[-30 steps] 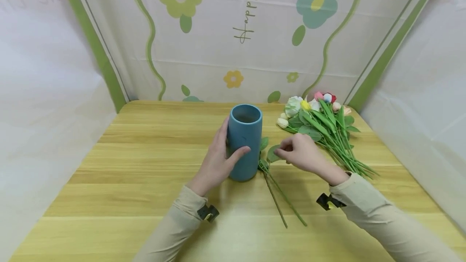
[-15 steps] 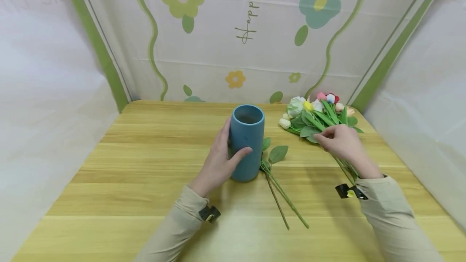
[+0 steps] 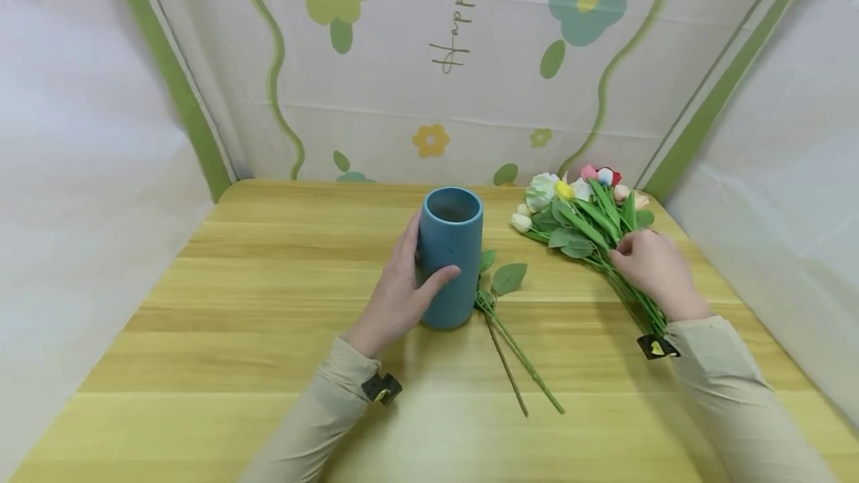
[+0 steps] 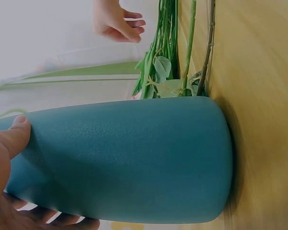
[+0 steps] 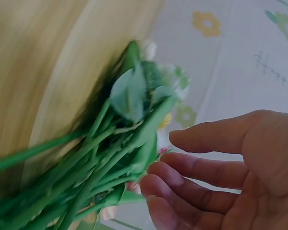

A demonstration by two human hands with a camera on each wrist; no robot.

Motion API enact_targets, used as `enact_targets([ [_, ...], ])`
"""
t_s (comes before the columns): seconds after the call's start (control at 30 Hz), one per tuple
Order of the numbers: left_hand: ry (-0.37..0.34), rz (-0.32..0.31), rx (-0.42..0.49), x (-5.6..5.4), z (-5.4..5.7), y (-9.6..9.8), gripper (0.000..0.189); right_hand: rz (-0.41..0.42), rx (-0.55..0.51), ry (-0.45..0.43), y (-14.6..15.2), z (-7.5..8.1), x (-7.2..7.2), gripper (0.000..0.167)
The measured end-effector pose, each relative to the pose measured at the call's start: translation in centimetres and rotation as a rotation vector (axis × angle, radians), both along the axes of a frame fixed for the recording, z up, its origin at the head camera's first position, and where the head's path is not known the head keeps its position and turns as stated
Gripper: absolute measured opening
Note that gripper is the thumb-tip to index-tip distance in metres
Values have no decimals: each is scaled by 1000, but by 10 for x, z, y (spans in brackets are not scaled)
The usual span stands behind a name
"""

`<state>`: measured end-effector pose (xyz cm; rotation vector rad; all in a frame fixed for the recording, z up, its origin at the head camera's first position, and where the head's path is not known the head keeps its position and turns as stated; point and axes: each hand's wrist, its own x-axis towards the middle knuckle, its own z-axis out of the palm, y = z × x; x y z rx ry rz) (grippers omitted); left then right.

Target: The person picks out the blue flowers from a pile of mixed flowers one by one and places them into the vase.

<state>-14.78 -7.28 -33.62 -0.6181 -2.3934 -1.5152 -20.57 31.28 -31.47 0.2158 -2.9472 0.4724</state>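
Observation:
A tall blue vase (image 3: pixel 451 259) stands upright on the table, its mouth showing nothing inside. My left hand (image 3: pixel 400 293) grips it around the side, thumb across the front and the other fingers behind; the left wrist view shows the thumb (image 4: pixel 20 129) on its wall. Above a bunch of artificial flowers (image 3: pixel 590 218) at the right hovers my right hand (image 3: pixel 654 270). In the right wrist view its fingers (image 5: pixel 206 170) are loosely bent, with a gap to the thumb and nothing held. The bunch's green stems (image 5: pixel 86 177) lie beside them, apparently untouched.
Two loose stems (image 3: pixel 517 356) with green leaves lie just right of the vase, their flower ends hidden behind it. All this rests on a wooden table (image 3: pixel 235 334). A printed cloth (image 3: pixel 376 73) hangs at the back, with white sheeting (image 3: pixel 792 244) at the sides.
My right hand has moved right, from the leaf of the loose stems to above the bunch's stems. The left hand keeps its grip, and the vase stays in place.

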Motion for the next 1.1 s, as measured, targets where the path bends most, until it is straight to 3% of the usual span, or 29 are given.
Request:
enact_targets([
  [0.17,-20,2,7,0,1,0,90,-1,80,-2,12,-9,-7,35],
  [0.23,-21,3,10,1,1,0,90,9,99,-5,16,-13,-10,31],
  [0.33,-15,1,12,1,1,0,90,11,114,-22,19,-17,-12,26],
  [0.57,-15,-2,16,1,2,2,89,16,155,-38,22,-27,-16,41],
  [0.73,-10,-1,11,2,4,2,90,5,172,-35,20,-29,-18,39],
  [0.93,-2,-5,7,2,3,1,90,-13,134,-26,16,-26,-12,33],
  [1.1,-9,-2,3,2,2,1,90,-44,53,50,7,-20,0,33],
])
